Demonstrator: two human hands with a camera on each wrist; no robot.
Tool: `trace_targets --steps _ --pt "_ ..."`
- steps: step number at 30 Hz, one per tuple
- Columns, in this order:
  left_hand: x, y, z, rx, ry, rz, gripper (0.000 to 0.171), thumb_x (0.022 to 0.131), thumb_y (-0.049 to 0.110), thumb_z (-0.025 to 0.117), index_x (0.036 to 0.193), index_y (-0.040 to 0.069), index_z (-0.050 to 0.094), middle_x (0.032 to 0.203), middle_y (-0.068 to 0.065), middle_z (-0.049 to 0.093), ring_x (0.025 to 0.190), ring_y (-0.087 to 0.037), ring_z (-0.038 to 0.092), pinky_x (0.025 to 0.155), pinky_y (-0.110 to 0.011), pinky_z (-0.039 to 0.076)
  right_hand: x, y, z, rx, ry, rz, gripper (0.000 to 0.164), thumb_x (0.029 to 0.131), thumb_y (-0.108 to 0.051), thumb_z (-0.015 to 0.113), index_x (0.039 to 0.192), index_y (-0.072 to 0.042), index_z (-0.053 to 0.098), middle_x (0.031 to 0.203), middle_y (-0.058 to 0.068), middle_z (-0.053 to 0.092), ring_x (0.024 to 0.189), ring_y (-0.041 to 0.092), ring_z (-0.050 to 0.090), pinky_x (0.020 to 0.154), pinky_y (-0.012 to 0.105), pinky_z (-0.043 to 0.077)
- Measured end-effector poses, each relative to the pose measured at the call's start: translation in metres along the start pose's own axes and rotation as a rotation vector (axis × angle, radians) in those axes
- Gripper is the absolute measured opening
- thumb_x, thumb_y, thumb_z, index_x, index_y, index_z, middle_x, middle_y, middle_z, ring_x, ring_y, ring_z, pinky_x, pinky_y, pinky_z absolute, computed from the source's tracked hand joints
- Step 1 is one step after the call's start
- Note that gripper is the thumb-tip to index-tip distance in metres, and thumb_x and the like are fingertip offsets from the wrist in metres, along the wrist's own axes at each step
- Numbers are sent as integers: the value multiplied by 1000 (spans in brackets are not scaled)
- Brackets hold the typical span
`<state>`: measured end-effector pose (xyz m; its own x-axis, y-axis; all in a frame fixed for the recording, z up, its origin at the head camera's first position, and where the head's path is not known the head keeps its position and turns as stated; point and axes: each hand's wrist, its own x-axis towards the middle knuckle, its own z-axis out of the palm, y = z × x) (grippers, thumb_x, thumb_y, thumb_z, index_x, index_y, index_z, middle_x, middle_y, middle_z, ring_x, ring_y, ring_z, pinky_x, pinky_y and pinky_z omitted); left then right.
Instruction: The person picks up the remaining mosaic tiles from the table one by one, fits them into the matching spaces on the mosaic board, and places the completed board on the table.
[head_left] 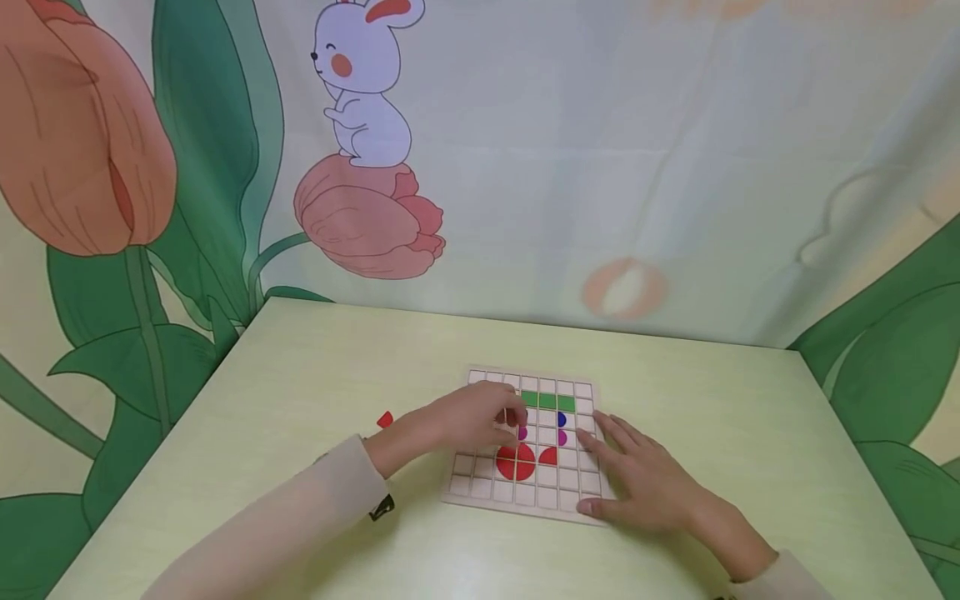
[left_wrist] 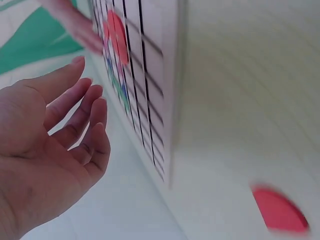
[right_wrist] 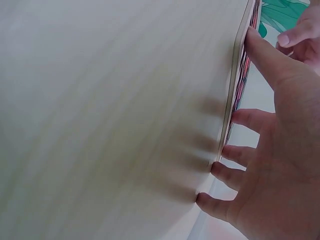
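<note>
A square wooden grid board [head_left: 546,498] lies on the table with coloured pieces set in its cells. Over its left half hovers my left hand [head_left: 480,417], fingers loosely bent; in the left wrist view that hand [left_wrist: 45,150] has nothing between thumb and fingers. My right hand [head_left: 651,483] rests at the board's right edge, its spread fingertips touching the side and the thumb on the near corner. Red pieces form a circle [head_left: 516,462], with a red quarter piece [head_left: 549,456] to its right. Farther back are a green strip [head_left: 548,401], blue pieces [head_left: 562,419] and magenta pieces [head_left: 562,437], partly hidden by my left hand.
One loose red quarter piece [head_left: 386,419] lies on the table [head_left: 360,358] left of the board, beyond my left wrist. A printed curtain [head_left: 525,167] with a rabbit and tulips hangs behind the table's far edge.
</note>
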<state>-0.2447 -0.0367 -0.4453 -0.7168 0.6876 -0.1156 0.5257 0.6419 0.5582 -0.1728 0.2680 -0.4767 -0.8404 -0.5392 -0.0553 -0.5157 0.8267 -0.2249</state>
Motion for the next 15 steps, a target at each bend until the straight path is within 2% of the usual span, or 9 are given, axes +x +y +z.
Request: trace_targets --steps 7,15 --pt "-36 -37 -28 -35 62 -90 27 95 23 83 118 12 74 109 4 66 105 -18 60 93 -34 53 0 -1 0 -19 2 0 98 89 -75 68 163 -14 43 172 19 27 156 47 26 115 68 35" --pt "-78 -78 -48 -70 142 -227 31 95 19 83 121 9 72 112 0 67 109 -22 61 86 -33 57 -1 -4 -1 -14 -1 3 99 88 -77 66 162 -14 44 171 20 29 155 48 28 115 69 36"
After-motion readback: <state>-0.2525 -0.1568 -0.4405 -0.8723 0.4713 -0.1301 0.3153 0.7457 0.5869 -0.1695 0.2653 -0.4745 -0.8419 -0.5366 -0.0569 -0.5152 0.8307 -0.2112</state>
